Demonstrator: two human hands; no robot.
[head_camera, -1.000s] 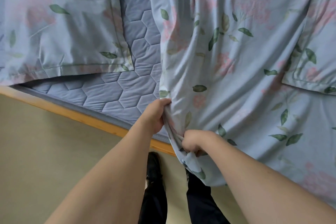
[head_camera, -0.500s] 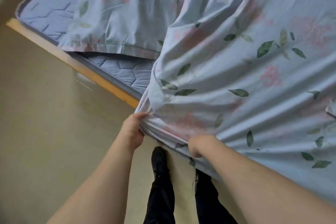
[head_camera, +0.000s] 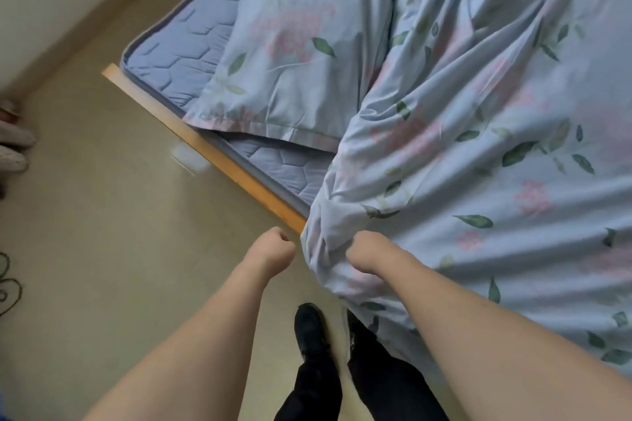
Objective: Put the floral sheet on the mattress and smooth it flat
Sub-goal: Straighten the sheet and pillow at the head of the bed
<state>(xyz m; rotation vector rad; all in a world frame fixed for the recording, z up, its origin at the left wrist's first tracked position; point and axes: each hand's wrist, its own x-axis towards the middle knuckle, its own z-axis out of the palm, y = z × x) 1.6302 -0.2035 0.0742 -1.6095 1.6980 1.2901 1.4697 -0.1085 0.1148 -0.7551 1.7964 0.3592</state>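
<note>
A: How is the light?

B: Soft and even, rather dim, with a cool cast. No glare. Shallow shadows sit in the folds of the floral sheet [head_camera: 478,154].

A: Sharpness?

B: Poor. Motion blur smears the whole view; the leaf print and the quilting on the mattress [head_camera: 191,55] look soft, and the things on the floor [head_camera: 102,215] at the left edge are streaked.

A: Distortion?

B: Wide-angle: the bed frame [head_camera: 219,154] runs steeply slanted, and both forearms swell toward the bottom edge.
</note>
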